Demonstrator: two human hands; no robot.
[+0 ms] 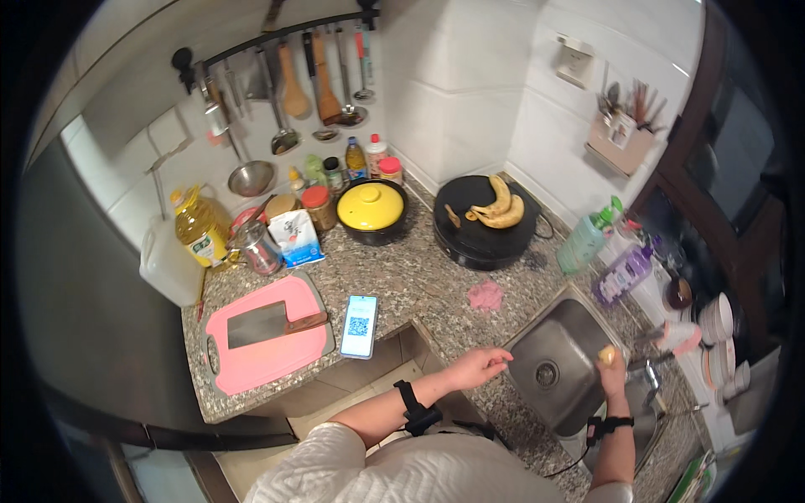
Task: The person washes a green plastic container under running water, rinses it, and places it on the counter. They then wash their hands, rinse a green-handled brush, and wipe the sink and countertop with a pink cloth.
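My right hand (611, 374) grips a small pale-yellow piece of food (606, 354), too small to name surely, above the right side of a stainless steel sink basin (541, 342). A round drain strainer (546, 374) shows in the basin floor. At the basin's left rim, my left hand (479, 368) hovers with loosely bent fingers and nothing visible in it. The sink faucet (651, 375) stands just right of my right hand. On the granite counter (415, 276), a crumpled pink cloth (485, 295) lies beyond my left hand.
Leftward, a cleaver (258, 326) rests on a pink cutting board (270, 364), beside a lit smartphone (359, 327) at the counter edge. Bananas (503, 210) lie on a round black electric griddle (459, 242). A yellow-lidded pot (370, 207) and pump bottles (582, 242) stand behind.
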